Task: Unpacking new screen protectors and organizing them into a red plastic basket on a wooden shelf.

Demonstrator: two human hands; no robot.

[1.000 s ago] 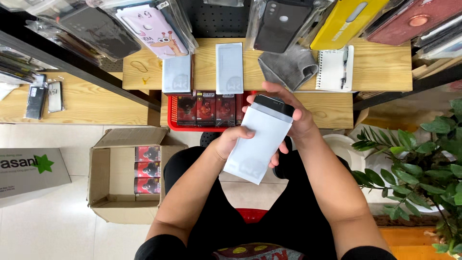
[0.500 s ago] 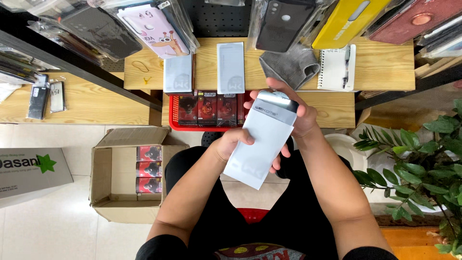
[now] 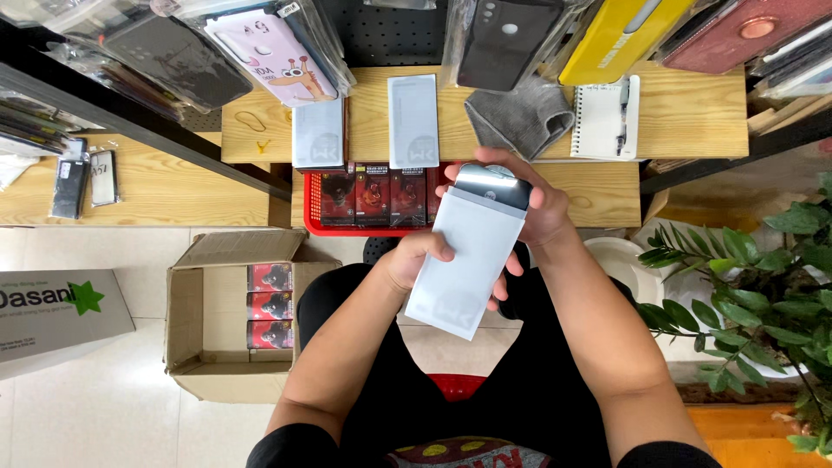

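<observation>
We pinch the white sleeve [image 3: 466, 260] in our left hand [image 3: 416, 258]. Our right hand [image 3: 530, 206] grips the dark insert [image 3: 492, 184] at its top; best keep both aligned above the worktop's [image 3: 685, 121] front edge.

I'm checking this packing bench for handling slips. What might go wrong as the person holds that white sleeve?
The dark glossy piece sticks out of the white sleeve, which both hands hold in the air over the lap; the right hand only cups its top end, so it might slide free and drop to the tiled floor. The left hand pinches just one edge, a light grip.
</observation>
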